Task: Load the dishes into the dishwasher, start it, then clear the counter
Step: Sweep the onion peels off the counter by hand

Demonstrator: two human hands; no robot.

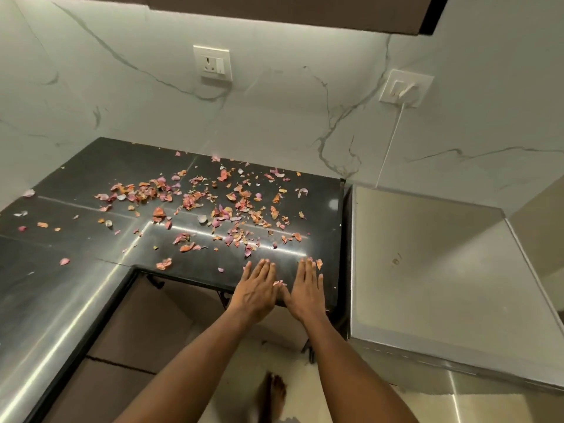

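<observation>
Dry pink and orange peels (213, 206) lie scattered over the black L-shaped counter (91, 178). My left hand (255, 290) and my right hand (306, 290) lie flat, palms down, side by side at the counter's front edge near its right end. Their fingers are straight and point toward the wall. A small clump of peels (279, 283) sits between the two hands. One peel (319, 264) lies by my right fingertips. The steel top of the dishwasher (427, 270) stands just right of the counter.
A marble wall backs the counter, with a socket (212, 63) and a second socket (407, 87) holding a white plug and cable. Brown cabinet fronts (146, 328) sit under the counter. A bare foot (273, 392) is on the floor below.
</observation>
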